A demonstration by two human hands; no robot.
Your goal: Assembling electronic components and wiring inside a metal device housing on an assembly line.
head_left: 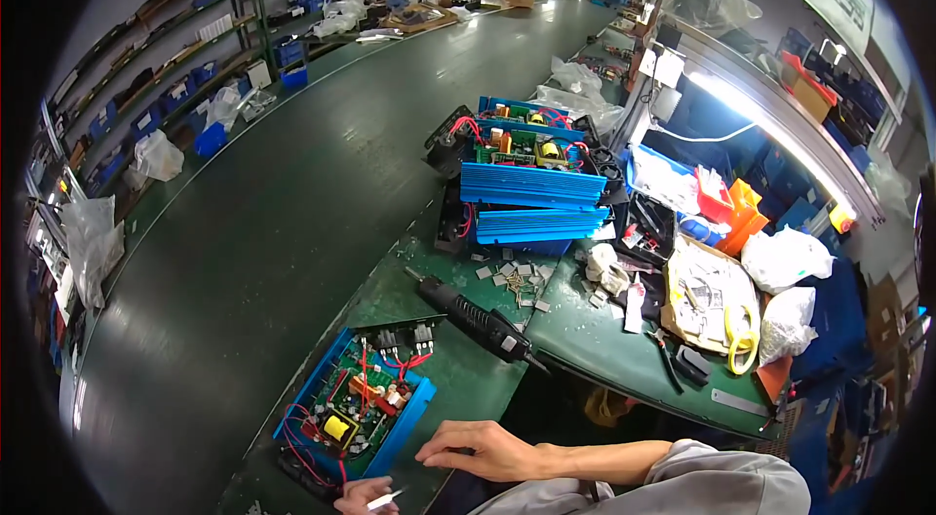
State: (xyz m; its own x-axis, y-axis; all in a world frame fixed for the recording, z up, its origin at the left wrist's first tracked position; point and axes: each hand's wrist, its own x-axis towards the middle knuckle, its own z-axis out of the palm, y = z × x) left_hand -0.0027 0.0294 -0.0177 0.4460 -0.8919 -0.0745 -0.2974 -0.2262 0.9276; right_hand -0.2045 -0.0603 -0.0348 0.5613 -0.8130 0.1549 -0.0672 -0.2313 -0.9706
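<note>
In front of me an electronics unit lies with its blue metal casing (413, 410) uncovered; its green circuit board (369, 410) carries a yellow-wrapped transformer (337, 428) and red wires. Below its near corner, my left hand (363, 494) is closed on a small white strip (384, 499); part of that hand falls outside the picture. My right hand (486, 451) hovers just right of the casing, fingers loosely stretched with nothing visible in them. Beyond the unit rests a black electric screwdriver (470, 317), tip pointing away to the left.
Several similar blue units (532, 185) are stacked behind the screwdriver. Small grey pieces and screws (515, 279) lie scattered before them. To the right are pliers (669, 361), a cardboard tray (704, 305), yellow tape (741, 337) and white bags (788, 257). A long green conveyor (263, 213) runs along the left.
</note>
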